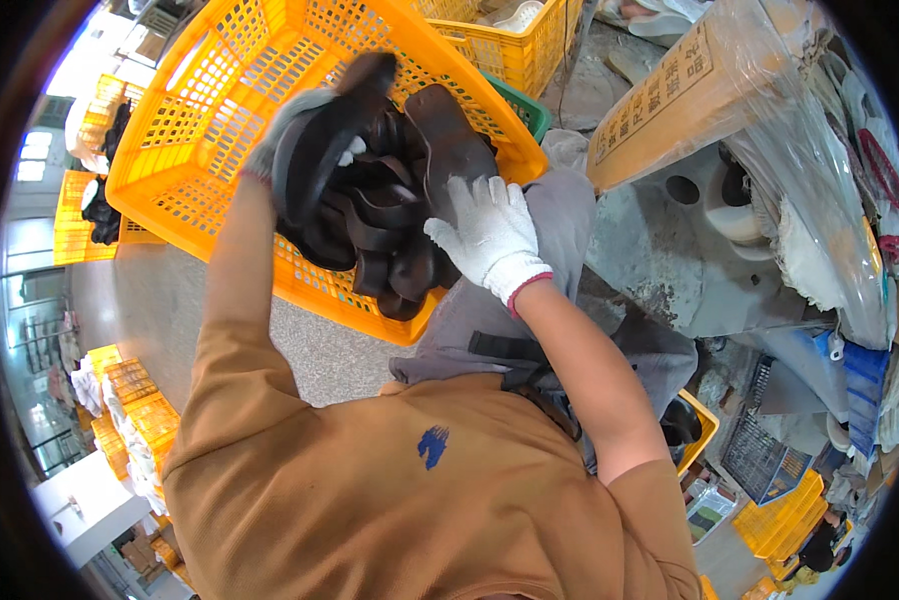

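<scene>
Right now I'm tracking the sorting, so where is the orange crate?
In the head view the orange crate sits upper left, tilted against the person's lap, holding dark sole pieces that both gloved hands reach into.

Both gloved: left hand (295,135) grips black sole (335,130) over orange crate (210,130); right hand (490,235) at 3 o'clock on sole pile (390,230).

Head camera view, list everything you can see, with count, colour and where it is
Crate: one, orange plastic mesh, upper left, tilted toward the person.
Black soles: a pile, count unclear, inside the crate.
Further crates: several, orange, at top, left edge and lower right.
Cardboard box: one, brown, under clear plastic, upper right.
Grey machine: one, right of centre.
Left hand: grey glove, blurred, gripping a black sole.
Right hand: white glove, resting on the pile.
</scene>
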The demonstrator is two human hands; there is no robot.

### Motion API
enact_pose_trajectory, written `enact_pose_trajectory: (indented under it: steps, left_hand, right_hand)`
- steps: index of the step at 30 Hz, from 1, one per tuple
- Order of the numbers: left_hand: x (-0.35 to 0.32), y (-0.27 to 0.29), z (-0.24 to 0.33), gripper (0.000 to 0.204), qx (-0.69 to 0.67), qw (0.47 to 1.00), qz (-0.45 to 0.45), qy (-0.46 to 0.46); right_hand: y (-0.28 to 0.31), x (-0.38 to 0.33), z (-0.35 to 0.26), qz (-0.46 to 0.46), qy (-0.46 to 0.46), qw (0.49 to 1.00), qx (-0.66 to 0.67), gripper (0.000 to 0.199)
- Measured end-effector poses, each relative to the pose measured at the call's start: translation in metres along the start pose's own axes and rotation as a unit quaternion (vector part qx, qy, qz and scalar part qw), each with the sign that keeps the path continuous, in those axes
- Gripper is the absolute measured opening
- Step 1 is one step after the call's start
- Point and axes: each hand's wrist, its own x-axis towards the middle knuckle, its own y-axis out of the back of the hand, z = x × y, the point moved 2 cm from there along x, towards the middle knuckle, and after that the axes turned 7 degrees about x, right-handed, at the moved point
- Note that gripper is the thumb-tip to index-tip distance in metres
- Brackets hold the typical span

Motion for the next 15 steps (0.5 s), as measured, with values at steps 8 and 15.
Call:
enact_pose_trajectory:
  steps: [8, 15]
  left_hand:
    - [-0.116, -0.209, -0.005, 0.081, -0.563, 0.792, -0.148, -0.186]
    - [-0.084, -0.456, 0.026, 0.041, -0.403, 0.848, -0.255, 0.233]
  right_hand:
    - [0.072, -0.178, 0.017, 0.059, -0.267, 0.543, 0.794, 0.064]
    - [0.118, -0.348, 0.049, 0.431, -0.394, 0.737, 0.34, 0.056]
